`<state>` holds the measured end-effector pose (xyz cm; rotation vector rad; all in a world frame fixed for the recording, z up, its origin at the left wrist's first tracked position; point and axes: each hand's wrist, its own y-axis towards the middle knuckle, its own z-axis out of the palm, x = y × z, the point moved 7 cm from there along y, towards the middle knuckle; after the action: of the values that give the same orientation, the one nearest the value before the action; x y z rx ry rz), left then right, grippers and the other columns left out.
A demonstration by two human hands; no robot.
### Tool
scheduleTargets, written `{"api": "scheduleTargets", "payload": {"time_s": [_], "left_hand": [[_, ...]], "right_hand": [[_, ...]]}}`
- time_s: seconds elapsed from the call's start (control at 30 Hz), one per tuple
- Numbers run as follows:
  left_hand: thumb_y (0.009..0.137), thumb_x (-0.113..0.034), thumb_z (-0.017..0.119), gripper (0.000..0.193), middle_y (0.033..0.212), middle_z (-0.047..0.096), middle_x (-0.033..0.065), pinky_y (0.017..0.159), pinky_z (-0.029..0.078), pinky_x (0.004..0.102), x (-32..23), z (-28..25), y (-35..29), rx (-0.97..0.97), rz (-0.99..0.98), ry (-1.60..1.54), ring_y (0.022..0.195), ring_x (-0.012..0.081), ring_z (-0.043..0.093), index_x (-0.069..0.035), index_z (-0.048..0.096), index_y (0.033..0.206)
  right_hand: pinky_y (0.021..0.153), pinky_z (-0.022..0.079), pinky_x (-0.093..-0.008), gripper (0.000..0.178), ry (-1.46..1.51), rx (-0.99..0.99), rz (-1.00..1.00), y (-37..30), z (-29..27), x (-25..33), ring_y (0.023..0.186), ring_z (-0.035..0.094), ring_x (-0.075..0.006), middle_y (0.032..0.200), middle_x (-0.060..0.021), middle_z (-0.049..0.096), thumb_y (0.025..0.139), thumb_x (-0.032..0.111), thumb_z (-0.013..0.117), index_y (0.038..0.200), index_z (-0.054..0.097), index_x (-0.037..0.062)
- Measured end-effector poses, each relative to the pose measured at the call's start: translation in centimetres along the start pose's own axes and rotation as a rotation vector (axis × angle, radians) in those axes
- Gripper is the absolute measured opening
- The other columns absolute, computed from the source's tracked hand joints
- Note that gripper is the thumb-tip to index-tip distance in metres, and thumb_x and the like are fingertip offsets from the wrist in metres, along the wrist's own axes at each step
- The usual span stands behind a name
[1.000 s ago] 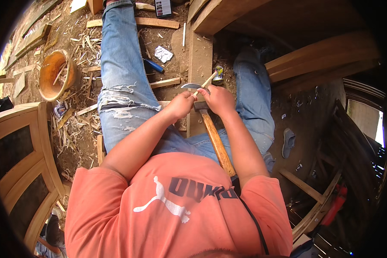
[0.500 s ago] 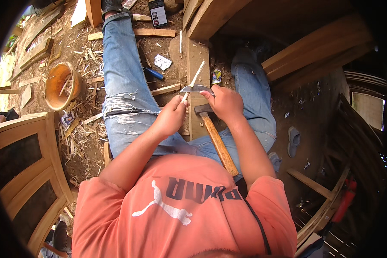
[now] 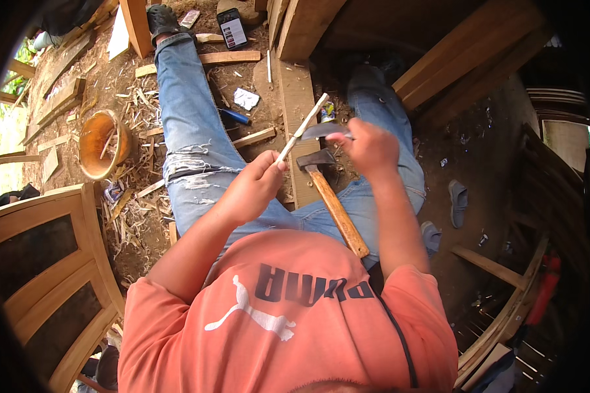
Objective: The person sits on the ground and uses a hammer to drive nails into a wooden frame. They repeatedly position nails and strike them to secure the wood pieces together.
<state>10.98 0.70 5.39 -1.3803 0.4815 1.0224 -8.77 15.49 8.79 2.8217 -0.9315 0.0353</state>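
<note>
Pinched in my left hand (image 3: 250,188) is a thin pale wooden stick (image 3: 313,112), slanting up and away to the right. My right hand (image 3: 375,152) is closed around a knife (image 3: 325,130) with a curved grey blade; its handle is hidden in the fist. The blade lies close against the right side of the stick, and I cannot tell whether they touch. Just below the hands, a hammer (image 3: 337,213) with a wooden handle rests between my legs, its dark head over a wooden plank (image 3: 297,92).
Wood shavings (image 3: 134,226) litter the ground at left, near an orange-brown bucket (image 3: 105,145). A phone (image 3: 232,29), a crumpled white paper (image 3: 246,99) and a blue-handled tool (image 3: 235,116) lie ahead. Panelled wooden frame (image 3: 52,275) stands left; heavy beams (image 3: 465,56) are at right.
My right hand and the knife have moved right, from across the stick to its right side. The stick now leans further right. The whole view has shifted slightly.
</note>
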Motion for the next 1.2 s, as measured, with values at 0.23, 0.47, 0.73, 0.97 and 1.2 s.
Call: {"api": "scheduleTargets", "payload": {"time_s": [0.23, 0.47, 0.73, 0.97, 1.2], "left_hand": [[0.116, -0.022, 0.053, 0.021, 0.078, 0.047, -0.0034, 0.064, 0.040, 0.0298, 6.2, -7.0, -2.8, -0.250, 0.072, 0.263, 0.072, 0.0079, 0.041, -0.004, 0.063, 0.115], [0.107, -0.012, 0.059, 0.025, 0.110, 0.071, 0.0262, 0.089, 0.055, 0.0511, -0.3, -5.1, -0.6, -0.378, 0.323, 0.790, 0.105, 0.0451, 0.068, 0.001, 0.067, 0.126], [0.103, -0.015, 0.065, 0.018, 0.094, 0.076, 0.0192, 0.080, 0.056, 0.0550, -3.2, -5.3, 1.0, -0.504, 0.365, 0.904, 0.089, 0.0449, 0.072, -0.005, 0.071, 0.117], [0.100, -0.024, 0.071, 0.018, 0.090, 0.078, 0.0178, 0.078, 0.058, 0.0512, -5.0, -4.3, 5.1, -0.508, 0.446, 1.113, 0.088, 0.0401, 0.075, -0.009, 0.077, 0.107], [0.096, -0.028, 0.073, 0.023, 0.099, 0.078, 0.0173, 0.086, 0.059, 0.0503, -9.0, -3.6, 12.1, -0.502, 0.406, 1.242, 0.098, 0.0390, 0.074, -0.010, 0.076, 0.109]], "right_hand": [[0.088, 0.057, -0.0528, 0.057, 0.077, -0.002, 0.784, -1.4, -5.0, -18.2, 0.103, 0.074, -0.0453, 0.104, -0.0232, 0.077, 0.109, 0.057, 0.053, 0.109, 0.073, 0.0031], [0.083, 0.057, -0.0490, 0.031, 0.413, 0.412, 0.370, 0.0, 14.7, -3.9, 0.096, 0.073, -0.0428, 0.098, -0.0218, 0.075, 0.090, 0.025, 0.082, 0.107, 0.065, 0.0047], [0.102, 0.055, -0.0524, 0.057, 0.372, 0.088, 0.187, -1.4, 13.8, 0.1, 0.123, 0.066, -0.0422, 0.134, -0.0217, 0.066, 0.093, 0.027, 0.081, 0.140, 0.058, 0.0036], [0.090, 0.059, -0.0527, 0.066, 0.212, 0.771, 0.275, -12.6, 5.9, 3.7, 0.107, 0.072, -0.0430, 0.114, -0.0211, 0.074, 0.084, 0.040, 0.089, 0.129, 0.060, 0.0019], [0.081, 0.060, -0.0450, 0.073, 0.822, 0.724, 0.541, -14.2, 6.5, -0.6, 0.091, 0.076, -0.0326, 0.103, -0.0200, 0.077, 0.090, 0.031, 0.087, 0.143, 0.056, -0.0087]]}}
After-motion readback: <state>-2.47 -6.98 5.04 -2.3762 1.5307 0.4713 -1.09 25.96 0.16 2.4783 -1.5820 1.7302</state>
